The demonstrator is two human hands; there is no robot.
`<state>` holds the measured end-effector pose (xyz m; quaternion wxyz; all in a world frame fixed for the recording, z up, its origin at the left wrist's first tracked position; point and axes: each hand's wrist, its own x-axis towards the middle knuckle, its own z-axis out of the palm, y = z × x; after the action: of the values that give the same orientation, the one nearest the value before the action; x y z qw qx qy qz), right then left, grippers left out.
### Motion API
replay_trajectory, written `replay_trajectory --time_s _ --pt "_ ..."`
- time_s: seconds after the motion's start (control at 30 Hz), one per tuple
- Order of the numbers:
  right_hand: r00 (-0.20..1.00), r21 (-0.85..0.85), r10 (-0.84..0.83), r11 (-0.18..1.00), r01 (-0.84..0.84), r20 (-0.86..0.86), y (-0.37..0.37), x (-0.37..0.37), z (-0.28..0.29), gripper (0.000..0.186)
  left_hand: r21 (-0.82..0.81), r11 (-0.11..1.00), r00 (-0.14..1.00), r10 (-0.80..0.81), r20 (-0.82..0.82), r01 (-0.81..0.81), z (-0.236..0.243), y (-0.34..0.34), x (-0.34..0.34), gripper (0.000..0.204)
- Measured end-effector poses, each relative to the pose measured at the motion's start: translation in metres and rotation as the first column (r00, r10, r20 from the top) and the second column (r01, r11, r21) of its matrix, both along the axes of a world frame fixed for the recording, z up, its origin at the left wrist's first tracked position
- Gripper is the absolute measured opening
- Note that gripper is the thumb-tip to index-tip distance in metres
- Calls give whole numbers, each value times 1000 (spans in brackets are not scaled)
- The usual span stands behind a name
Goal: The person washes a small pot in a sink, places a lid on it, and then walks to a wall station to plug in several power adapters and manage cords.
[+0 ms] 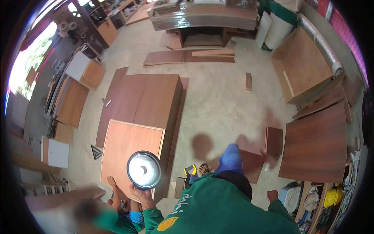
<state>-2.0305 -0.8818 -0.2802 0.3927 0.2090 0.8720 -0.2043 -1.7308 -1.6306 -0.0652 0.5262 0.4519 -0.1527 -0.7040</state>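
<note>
My left hand point(143, 197) grips a round silver metal thing with a dark rim point(144, 170) by its near edge. It may be a tin or a lid; its kind is not clear. Behind it, partly covered, is a light wood panel with a raised border point(124, 144), on a long brown cabinet-like box point(156, 93). At lower right, my right hand point(272, 195) is closed in a loose fist, away from the work, with nothing visible in it. To the left, a co-worker's hand point(111, 181) rests on the light panel's near edge.
A yellow-and-black saw handle point(190, 170) is by my foot point(204, 168). A black triangular square point(96, 152) lies left of the panel. Brown boards point(313, 144) lean at right, near a large open wooden box point(302, 64). More boards point(189, 57) lie ahead.
</note>
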Motion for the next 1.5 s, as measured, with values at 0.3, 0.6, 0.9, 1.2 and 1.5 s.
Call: replay_trajectory --time_s 0.3,0.6,0.9,1.2,1.5 --pt "857 -39 -279 944 327 433 -245 -235 29 30 -36 904 904 427 21 -426 -31 -167 -222 45" --pt "900 -232 214 920 -317 -380 -571 -834 92 23 -99 788 794 608 -27 -607 -34 -311 -401 49" --pt "885 -403 466 810 -425 3 -845 -979 147 57 -2 530 527 843 -110 -848 -38 -420 -539 43" --pt "713 -217 536 842 -495 452 -994 -1040 46 32 -22 280 280 951 -130 -960 -65 -529 -613 41" --pt "636 -230 720 693 -684 278 -1321 -1235 135 26 120 -5 -11 999 -48 -993 -39 -645 -721 41"
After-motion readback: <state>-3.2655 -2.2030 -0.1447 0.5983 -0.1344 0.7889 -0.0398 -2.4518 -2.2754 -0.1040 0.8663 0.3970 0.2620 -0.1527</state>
